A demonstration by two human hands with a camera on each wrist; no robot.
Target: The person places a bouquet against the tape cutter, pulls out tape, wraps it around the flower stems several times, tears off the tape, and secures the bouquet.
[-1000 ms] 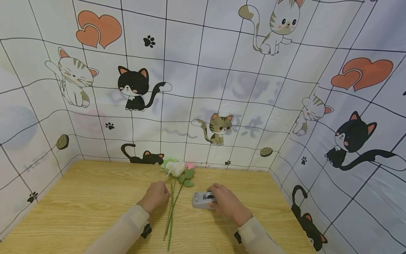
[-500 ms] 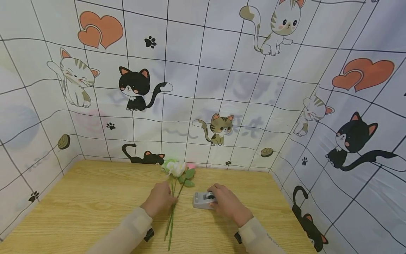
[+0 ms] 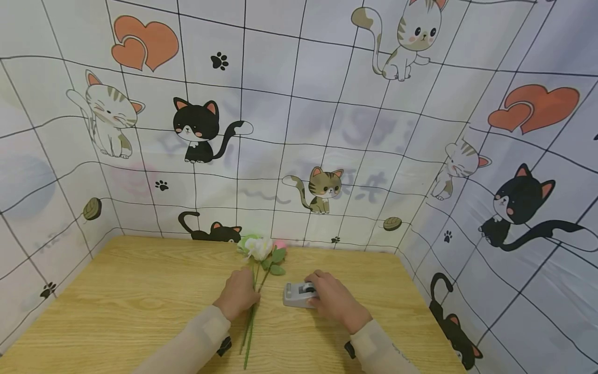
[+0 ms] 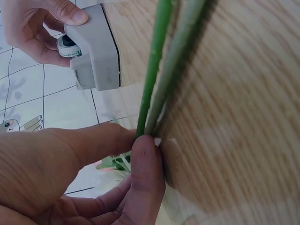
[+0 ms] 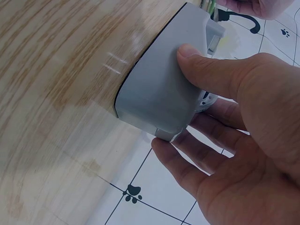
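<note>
Several long-stemmed flowers lie on the table, with a white bloom [image 3: 260, 249], a pink bloom [image 3: 280, 243] and green leaves [image 3: 277, 269] toward the far edge. My left hand [image 3: 237, 293] pinches the green stems [image 4: 157, 65] between thumb and finger, partway down their length. To the right sits a grey tape dispenser [image 3: 294, 294]. My right hand [image 3: 337, 300] grips its right end, thumb on the near side and fingers on the far side in the right wrist view. Part of a tape roll [image 4: 69, 47] shows in the dispenser from the left wrist.
The wood-grain table [image 3: 154, 280] meets a white sheet [image 3: 271, 130] printed with cats, hearts and grid lines at the back and sides. Both sleeves are pale, with a dark wrist device [image 3: 225, 345] under the left one.
My left hand has moved slightly right onto the stems and now pinches them. The lower stem ends have shifted a little to the left. My right hand keeps still on the tape dispenser.
</note>
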